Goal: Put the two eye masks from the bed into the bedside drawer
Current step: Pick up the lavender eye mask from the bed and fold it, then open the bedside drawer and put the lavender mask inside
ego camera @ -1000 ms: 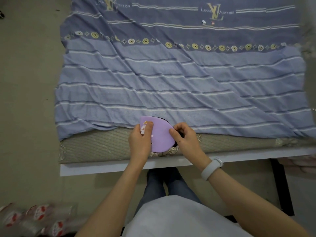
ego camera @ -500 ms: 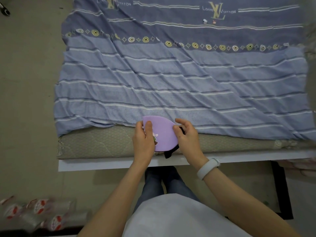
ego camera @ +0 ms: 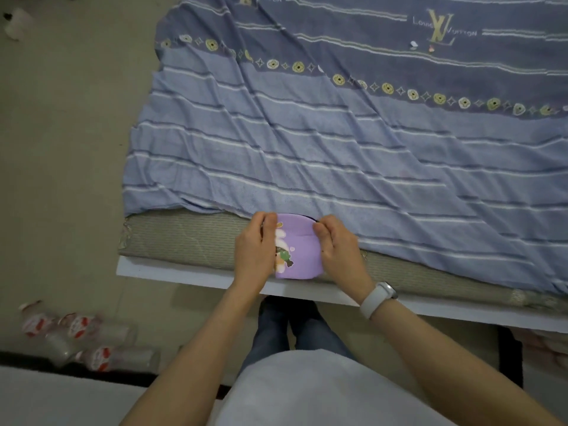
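A folded purple eye mask [ego camera: 300, 250] with a cartoon print lies at the near edge of the bed [ego camera: 190, 241], on the bare mattress strip. My left hand [ego camera: 252, 250] pinches its left side and my right hand [ego camera: 338, 247] pinches its right side. A thin dark edge [ego camera: 309, 217] shows along the mask's top; I cannot tell whether it is the second eye mask. No drawer is in view.
A blue striped sheet [ego camera: 338, 142] covers most of the bed. The white bed frame [ego camera: 184, 273] runs along the near edge. Several plastic bottles [ego camera: 83, 339] lie on the floor at lower left. My legs stand close to the frame.
The view has shifted so the bed now sits further right. The purple mask has turned in my hands and its cartoon print now faces up; the black piece below it is hidden.
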A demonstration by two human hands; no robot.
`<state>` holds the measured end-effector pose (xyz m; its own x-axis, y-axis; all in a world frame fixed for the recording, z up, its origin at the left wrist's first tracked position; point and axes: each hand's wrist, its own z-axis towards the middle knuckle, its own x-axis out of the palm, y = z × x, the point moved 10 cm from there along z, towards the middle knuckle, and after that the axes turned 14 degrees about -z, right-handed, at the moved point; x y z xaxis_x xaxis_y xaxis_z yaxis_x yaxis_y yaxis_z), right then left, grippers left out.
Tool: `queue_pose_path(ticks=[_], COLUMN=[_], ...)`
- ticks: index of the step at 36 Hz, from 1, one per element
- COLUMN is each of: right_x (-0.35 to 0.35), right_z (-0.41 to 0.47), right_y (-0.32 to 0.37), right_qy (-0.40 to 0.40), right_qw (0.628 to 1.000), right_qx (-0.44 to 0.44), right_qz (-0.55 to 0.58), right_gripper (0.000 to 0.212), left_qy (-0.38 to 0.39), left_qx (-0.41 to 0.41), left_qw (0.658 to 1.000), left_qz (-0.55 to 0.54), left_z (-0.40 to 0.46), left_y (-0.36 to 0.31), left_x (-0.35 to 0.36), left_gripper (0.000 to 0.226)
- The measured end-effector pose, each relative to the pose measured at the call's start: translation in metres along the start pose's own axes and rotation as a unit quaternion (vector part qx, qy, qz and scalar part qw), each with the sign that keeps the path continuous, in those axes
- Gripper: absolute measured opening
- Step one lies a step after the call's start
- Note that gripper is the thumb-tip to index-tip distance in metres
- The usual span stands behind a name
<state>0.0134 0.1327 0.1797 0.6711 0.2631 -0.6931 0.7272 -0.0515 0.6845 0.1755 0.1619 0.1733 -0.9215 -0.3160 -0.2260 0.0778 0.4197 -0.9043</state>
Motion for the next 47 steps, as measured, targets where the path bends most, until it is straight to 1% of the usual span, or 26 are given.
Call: queue_pose_path(ticks=[2, 4, 6, 8, 10, 12, 15, 18, 21, 23, 26, 28, 31, 34, 38, 41, 44, 47], right_x=[0.016, 0.037, 0.062, 0.092, 0.116, 0.134, 0.161, 0.201, 0.251, 0.285, 0.34, 0.372, 0.41, 0.437, 0.466, 0.482, 0.493, 0.504], right_z=[0.004, 0.007, 0.004, -0.005, -0.01, -0.008, -0.004, -0.009, -0.02, -0.027, -0.04, -0.048, -0.053, -0.049, -0.026, 0.004, 0.044, 0.094], right_y=[0.008, 0.017, 0.026, 0.035, 0.049, 0.07, 0.113, 0.151, 0.192, 0.216, 0.254, 0.284, 0.331, 0.371, 0.418, 0.446, 0.474, 0.495], right_qy=[0.062, 0.139, 0.236, 0.33, 0.371, 0.359, 0.31, 0.29, 0.29, 0.291, 0.292, 0.288, 0.28, 0.273, 0.267, 0.249, 0.231, 0.219], right_qw=[0.998, 0.989, 0.967, 0.935, 0.923, 0.933, 0.948, 0.947, 0.938, 0.935, 0.933, 0.933, 0.93, 0.93, 0.928, 0.932, 0.941, 0.953], right_qx=[-0.009, -0.001, 0.026, 0.052, 0.048, 0.018, -0.052, -0.093, -0.121, -0.117, -0.107, -0.113, -0.136, -0.153, -0.17, -0.179, -0.169, -0.137], right_qz=[0.02, 0.058, 0.098, 0.117, 0.086, 0.036, -0.039, -0.102, -0.146, -0.167, -0.182, -0.185, -0.196, -0.194, -0.195, -0.194, -0.181, -0.159], right_gripper=[0.019, 0.021, 0.02, 0.017, 0.024, 0.024, 0.018, 0.02, 0.017, 0.012, 0.021, 0.023, 0.021, 0.023, 0.021, 0.02, 0.019, 0.019], left_qy=[-0.04, -0.086, -0.134, -0.179, -0.202, -0.206, -0.199, -0.194, -0.199, -0.194, -0.184, -0.193, -0.225, -0.257, -0.265, -0.246, -0.23, -0.221], left_qx=[0.008, -0.003, -0.019, -0.028, -0.031, -0.041, -0.07, -0.108, -0.118, -0.121, -0.118, -0.129, -0.15, -0.169, -0.189, -0.18, -0.169, -0.144], left_qw=[0.999, 0.996, 0.991, 0.983, 0.978, 0.976, 0.975, 0.972, 0.967, 0.962, 0.95, 0.938, 0.922, 0.914, 0.913, 0.923, 0.929, 0.937], left_qz=[0.009, 0.01, 0.005, 0.022, 0.048, 0.053, 0.075, 0.076, 0.105, 0.148, 0.224, 0.256, 0.275, 0.266, 0.248, 0.233, 0.234, 0.229], left_z=[-0.001, -0.003, -0.006, -0.01, -0.017, -0.021, -0.025, -0.031, -0.038, -0.044, -0.054, -0.062, -0.073, -0.072, -0.04, 0.004, 0.06, 0.127], left_y=[0.0, 0.007, 0.017, 0.024, 0.031, 0.042, 0.069, 0.105, 0.135, 0.15, 0.169, 0.18, 0.19, 0.195, 0.2, 0.191, 0.171, 0.148], left_x=[-0.017, -0.039, -0.069, -0.103, -0.134, -0.164, -0.212, -0.269, -0.336, -0.382, -0.454, -0.502, -0.57, -0.621, -0.663, -0.678, -0.693, -0.712], left_gripper=[0.021, 0.022, 0.023, 0.025, 0.026, 0.026, 0.025, 0.035, 0.036, 0.038, 0.042, 0.041, 0.042, 0.039, 0.037, 0.038, 0.039, 0.038])
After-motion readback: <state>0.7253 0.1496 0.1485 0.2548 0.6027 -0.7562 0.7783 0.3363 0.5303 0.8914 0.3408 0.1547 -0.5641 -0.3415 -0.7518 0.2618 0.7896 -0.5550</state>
